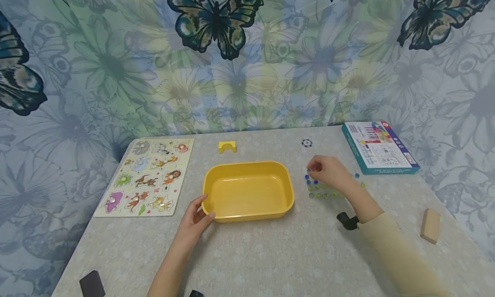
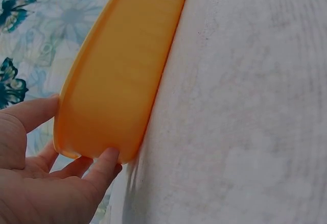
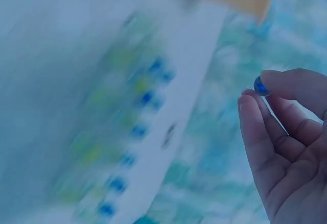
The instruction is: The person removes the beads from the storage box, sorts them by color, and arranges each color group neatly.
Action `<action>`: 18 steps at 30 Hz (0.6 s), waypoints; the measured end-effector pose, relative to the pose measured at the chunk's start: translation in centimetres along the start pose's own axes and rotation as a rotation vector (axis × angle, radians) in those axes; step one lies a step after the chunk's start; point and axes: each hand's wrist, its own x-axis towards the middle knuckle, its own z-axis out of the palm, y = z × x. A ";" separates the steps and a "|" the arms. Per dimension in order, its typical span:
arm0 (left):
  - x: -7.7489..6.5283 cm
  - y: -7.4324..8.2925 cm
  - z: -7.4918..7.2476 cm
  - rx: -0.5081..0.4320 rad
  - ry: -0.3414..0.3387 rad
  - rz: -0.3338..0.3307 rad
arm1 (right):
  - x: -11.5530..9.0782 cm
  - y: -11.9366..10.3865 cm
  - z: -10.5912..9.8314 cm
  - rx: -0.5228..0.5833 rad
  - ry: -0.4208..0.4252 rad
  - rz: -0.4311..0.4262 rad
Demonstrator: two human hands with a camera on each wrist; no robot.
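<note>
My left hand [image 1: 192,223] grips the near left corner of a yellow plastic tray [image 1: 251,217], its fingers and thumb at the rim and wall. That tray stands on the table, and its bare inside shows in the head view. In the right wrist view my right hand [image 3: 294,137] pinches a blue glass marble [image 3: 260,86] between thumb and fingertips. The head view has the right hand above several loose marbles, blue ones [image 1: 307,176] and green ones [image 1: 326,195], right of the tray; hand and forearm hide some of them.
An animal puzzle board [image 1: 129,183] lies left. Behind the tray stands a yellow arch block [image 1: 227,146]; a round patterned chip [image 1: 307,143] lies farther right. A game box [image 1: 380,148], a wooden block [image 1: 431,226] and a dark block [image 1: 92,284] sit near the edges.
</note>
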 end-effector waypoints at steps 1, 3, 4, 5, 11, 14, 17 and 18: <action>0.0 0.0 0.0 -0.001 0.001 -0.002 | -0.1 0.9 -0.3 -0.014 -0.002 0.010; 0.0 0.0 -0.1 -0.005 0.001 0.002 | -0.3 2.4 -0.6 -0.045 -0.012 0.027; 0.0 0.0 -0.1 -0.003 0.001 0.003 | -0.4 3.0 -0.7 -0.061 -0.023 0.029; 0.0 0.0 -0.1 -0.003 0.002 0.007 | -0.4 3.5 -0.8 -0.073 -0.035 0.032; 0.1 0.1 -0.2 0.000 0.002 0.005 | -0.3 4.9 -0.7 -0.111 -0.121 0.097; 0.1 0.1 -0.2 0.003 0.003 -0.008 | 0.0 5.2 -0.4 -0.110 -0.148 0.128; 0.1 0.0 -0.2 0.004 0.007 -0.017 | 0.3 5.5 -0.1 -0.113 -0.157 0.141; 0.1 0.0 -0.2 0.003 0.008 -0.016 | 0.4 5.6 -0.1 -0.114 -0.160 0.144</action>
